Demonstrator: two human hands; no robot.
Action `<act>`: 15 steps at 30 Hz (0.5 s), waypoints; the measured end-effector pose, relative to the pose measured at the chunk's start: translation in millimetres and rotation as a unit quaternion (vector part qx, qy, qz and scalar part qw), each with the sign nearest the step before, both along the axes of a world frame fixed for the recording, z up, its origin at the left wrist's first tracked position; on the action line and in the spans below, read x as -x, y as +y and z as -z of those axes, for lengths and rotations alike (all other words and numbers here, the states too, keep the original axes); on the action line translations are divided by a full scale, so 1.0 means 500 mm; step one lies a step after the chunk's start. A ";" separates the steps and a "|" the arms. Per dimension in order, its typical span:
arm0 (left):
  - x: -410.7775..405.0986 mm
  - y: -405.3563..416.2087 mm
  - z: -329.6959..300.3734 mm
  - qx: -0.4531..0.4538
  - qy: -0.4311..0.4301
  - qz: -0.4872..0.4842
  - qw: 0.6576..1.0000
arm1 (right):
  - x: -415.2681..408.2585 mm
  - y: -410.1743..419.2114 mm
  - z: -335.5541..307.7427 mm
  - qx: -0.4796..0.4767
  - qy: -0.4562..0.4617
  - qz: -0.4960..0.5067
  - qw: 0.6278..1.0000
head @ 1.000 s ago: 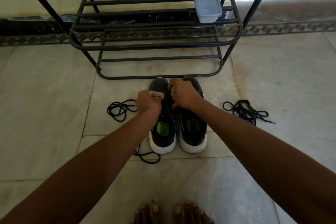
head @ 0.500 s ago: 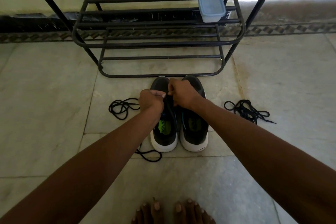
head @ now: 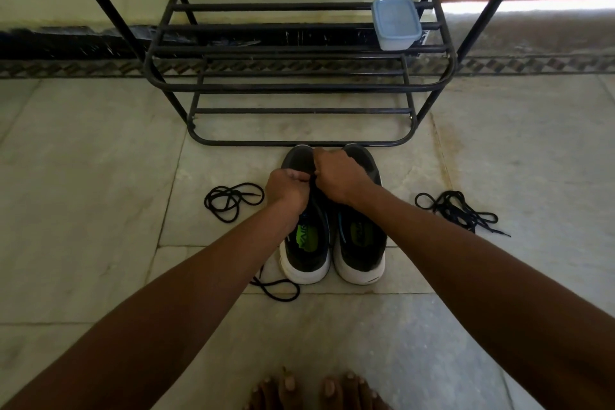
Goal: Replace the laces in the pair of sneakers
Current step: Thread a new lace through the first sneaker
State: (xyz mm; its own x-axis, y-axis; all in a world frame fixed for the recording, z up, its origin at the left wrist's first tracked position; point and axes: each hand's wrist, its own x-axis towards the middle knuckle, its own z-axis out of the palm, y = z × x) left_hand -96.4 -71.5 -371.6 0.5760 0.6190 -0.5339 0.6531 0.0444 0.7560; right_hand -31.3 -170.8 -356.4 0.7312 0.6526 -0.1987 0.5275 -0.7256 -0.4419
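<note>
Black lace [head: 312, 188] is held between both hands at centre frame, above the tongue area of the left sneaker [head: 304, 243]. Left hand [head: 288, 188] and right hand [head: 337, 176] are curled with fingers pinched on the lace, knuckles nearly touching, probably to thread it through an eyelet. Right sneaker [head: 361, 236] stands touching its partner, toes toward the shoe rack [head: 299, 86], keeping the pair steady on the floor [head: 100, 176]. One loose lace coil [head: 229, 201] lies left of centre; a lace bundle [head: 459, 210] lies at right, apart, likely separating old from new. A trailing lace end [head: 278, 289] loops beside the heel.
</note>
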 end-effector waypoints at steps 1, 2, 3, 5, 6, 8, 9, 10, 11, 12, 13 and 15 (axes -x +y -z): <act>0.003 0.000 0.002 -0.004 -0.003 0.011 1.000 | 0.003 -0.001 -0.002 0.006 -0.034 0.013 0.999; 0.005 0.001 0.004 -0.005 -0.006 0.019 1.000 | 0.006 -0.002 -0.004 0.009 -0.075 0.020 0.997; 0.006 0.004 0.006 -0.004 -0.008 0.022 1.000 | 0.007 -0.004 -0.005 0.003 -0.113 0.022 0.993; 0.004 0.010 0.009 0.001 -0.010 0.031 0.999 | 0.004 -0.008 -0.006 -0.018 -0.153 0.025 0.988; 0.005 0.012 0.009 0.002 -0.009 0.035 0.999 | 0.002 -0.009 -0.005 -0.032 -0.151 0.032 0.988; 0.005 0.015 0.010 -0.001 -0.009 0.037 0.999 | -0.004 -0.012 0.000 -0.077 -0.112 0.072 0.988; 0.005 0.016 0.012 -0.002 -0.008 0.037 0.999 | -0.006 -0.014 0.000 -0.107 -0.083 0.098 0.986; 0.006 0.016 0.013 -0.003 -0.008 0.038 0.999 | -0.007 -0.017 0.000 -0.136 -0.051 0.126 0.981; 0.006 0.017 0.013 -0.004 -0.009 0.038 0.999 | -0.006 -0.020 0.000 -0.169 -0.021 0.148 0.974; 0.007 0.018 0.013 -0.006 -0.010 0.037 0.999 | -0.006 -0.021 0.002 -0.193 0.003 0.164 0.967; 0.005 0.020 0.014 -0.006 -0.012 0.036 0.999 | -0.006 -0.023 0.005 -0.210 0.020 0.174 0.962; 0.004 0.023 0.016 -0.004 -0.014 0.033 0.999 | -0.006 -0.022 0.006 -0.240 0.069 0.177 0.952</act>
